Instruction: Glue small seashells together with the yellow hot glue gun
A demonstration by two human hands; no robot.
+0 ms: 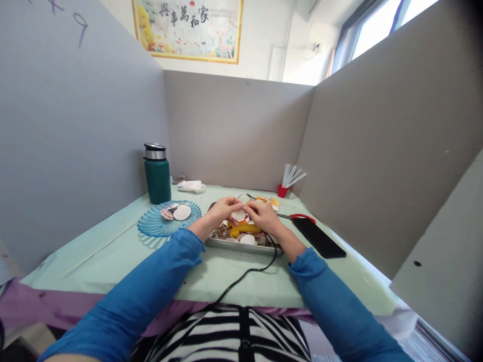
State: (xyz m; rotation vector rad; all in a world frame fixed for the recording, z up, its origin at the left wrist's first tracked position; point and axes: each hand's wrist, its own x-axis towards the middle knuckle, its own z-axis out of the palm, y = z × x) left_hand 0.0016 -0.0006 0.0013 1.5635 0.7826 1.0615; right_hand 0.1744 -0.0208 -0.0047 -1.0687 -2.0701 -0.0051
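Note:
My left hand [223,209] and my right hand [261,215] meet above a metal tray [241,246], fingertips pinched close together. Between them is a small white disc [239,215], partly covered by the fingers. In the tray under my hands lies a yellow glue gun [245,229], its black cord [251,270] running over the front rim towards my body. Another white disc [248,240] and a mix of small shell-like pieces [222,232] surround it. Finer details at the fingertips are too small to make out.
Left of the tray sits a blue glass plate [148,221] with shells and a white disc, and behind it a green bottle [157,178]. To the right lie a black phone [320,239] and red-handled scissors [305,218]. A red cup [283,191] holds white sticks. Grey partitions [241,130] enclose the table.

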